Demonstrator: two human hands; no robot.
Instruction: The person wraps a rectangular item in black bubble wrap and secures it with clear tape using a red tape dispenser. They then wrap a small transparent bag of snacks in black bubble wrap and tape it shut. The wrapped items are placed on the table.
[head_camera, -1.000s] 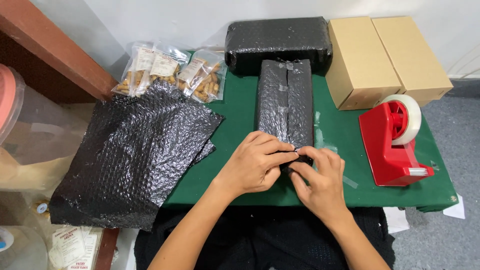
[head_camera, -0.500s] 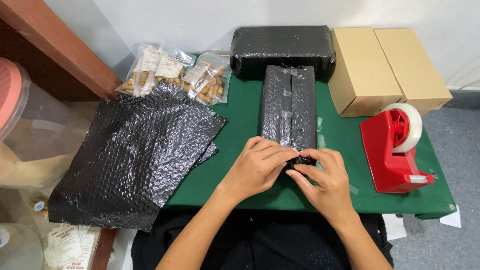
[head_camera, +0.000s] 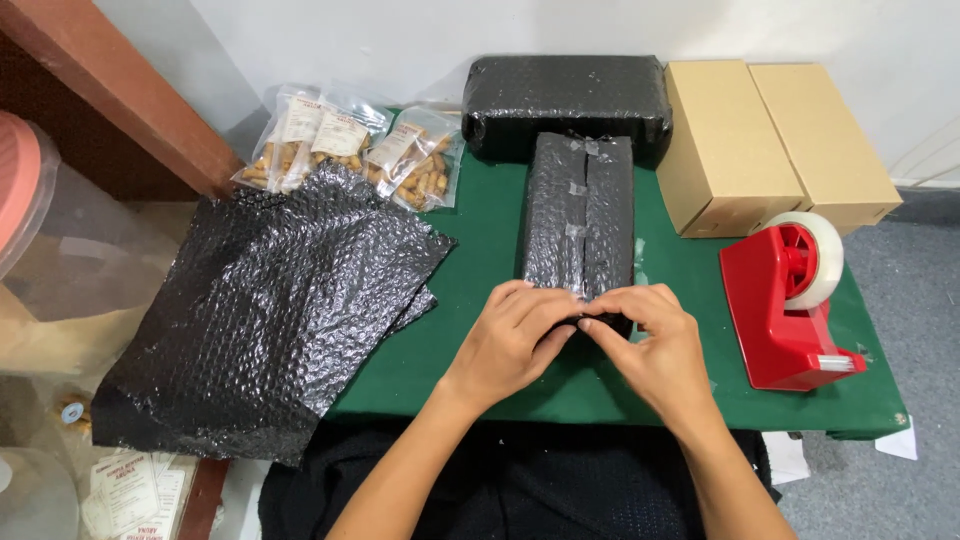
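Both hands met at the near end of a long parcel wrapped in black bubble wrap (head_camera: 580, 215), which lay lengthwise on the green surface (head_camera: 480, 260), its far end touching a larger black-wrapped bundle (head_camera: 566, 100) set crosswise at the back. The left hand (head_camera: 513, 342) was curled over the parcel's near left corner, fingers bent and pressed down on the wrap; the right hand (head_camera: 648, 345) lay against the near right corner, its fingertips pinching together at the end face, touching the left hand's fingers. Whether a bit of tape sat between those fingertips could not be told. Small pieces of clear tape showed along the parcel's middle seam. To the left, loose sheets of black bubble wrap (head_camera: 265, 320) lay spread out, hanging over the surface's left edge. Behind them, at the back left, were several clear bags of snacks (head_camera: 350, 140) with white labels. At the back right stood two plain cardboard boxes (head_camera: 775, 140) side by side, just beside the larger bundle. Nearer, to the right of the hands, a red tape dispenser (head_camera: 785, 300) with a roll of clear tape stood close to the surface's right edge, well apart from the parcel. A clear plastic tub with a pink lid (head_camera: 45, 220) stood off the surface at far left.
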